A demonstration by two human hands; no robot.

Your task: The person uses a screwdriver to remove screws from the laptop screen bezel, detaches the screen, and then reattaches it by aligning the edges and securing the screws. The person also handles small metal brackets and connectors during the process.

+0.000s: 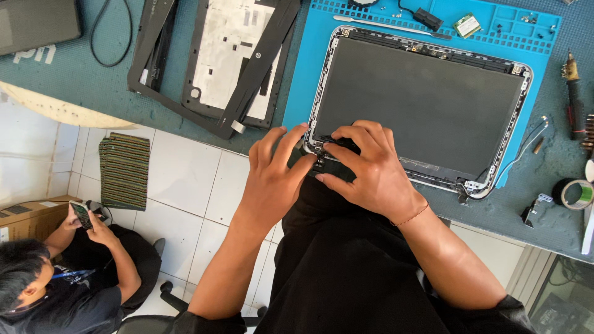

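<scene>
1. Head view: laptop screen assembly (421, 105) is lying face-up on the blue repair mat (309, 74), near edge at the bench front.
2. Left hand (272, 179) and right hand (371, 170) are pinching its lower-left corner, fingers curled, nearly closed on the bezel edge.
3. Advice: working gently and evenly along the edge is looking safest, since the panel seems fragile.
</scene>
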